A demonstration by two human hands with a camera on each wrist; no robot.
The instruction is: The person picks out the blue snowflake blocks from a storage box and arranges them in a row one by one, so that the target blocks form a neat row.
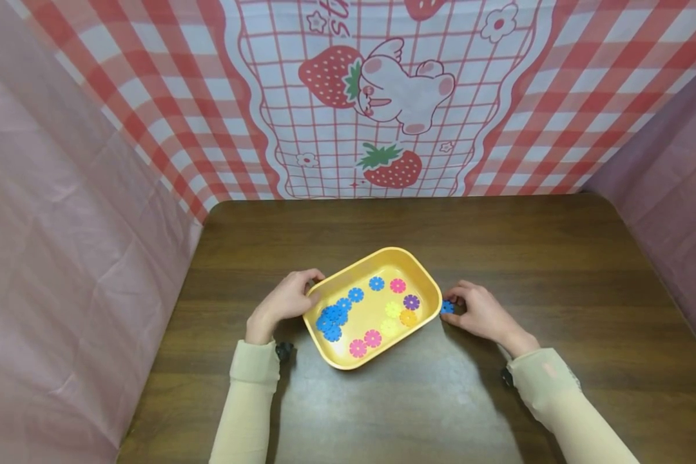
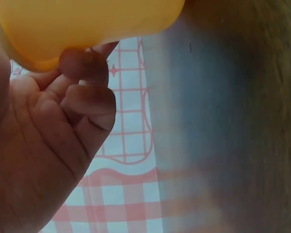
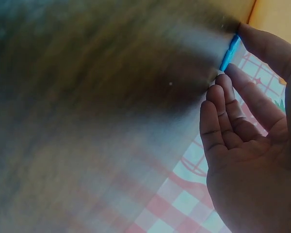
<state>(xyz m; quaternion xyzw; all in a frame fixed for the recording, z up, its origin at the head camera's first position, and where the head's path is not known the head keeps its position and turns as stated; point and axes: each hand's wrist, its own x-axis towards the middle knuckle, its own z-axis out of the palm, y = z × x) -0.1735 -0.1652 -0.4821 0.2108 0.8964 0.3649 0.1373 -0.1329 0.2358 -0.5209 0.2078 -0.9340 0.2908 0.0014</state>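
Nearest to us, our pale cream fabric sleeves point(image 1: 240, 399) reach over the brown wood-grain tabletop point(image 1: 406, 409), and we should let the cuffs ride clear so that nothing is dragged. Our right hand point(image 1: 486, 314) pinches a blue, notched, flower-shaped plastic disc point(image 1: 447, 307) between thumb and forefinger; in the right wrist view it shows edge-on at the very tips, which suits so thin a piece, since a light hold on its rim should do and a hard squeeze might flick it away. The disc is outside the shallow yellow plastic tray with rounded corners point(image 1: 397, 261), just beside its right end; whether it touches the wall we cannot tell. Our left hand point(image 1: 287, 298) grips the opposite end, thumb at the rim and fingers bent against the outside, a sensible brace if we press evenly and do not tip it. Inside, near to far, lie two pink notched discs point(image 1: 373, 338), pale yellow ones point(image 1: 390, 327), an orange one point(image 1: 408, 318) and a purple one point(image 1: 411, 301), with overlapping blue discs point(image 1: 332, 316) heaped at the left, so any jolt could scatter them; beyond hangs a red-and-white checked cloth with strawberries point(image 1: 391, 170)
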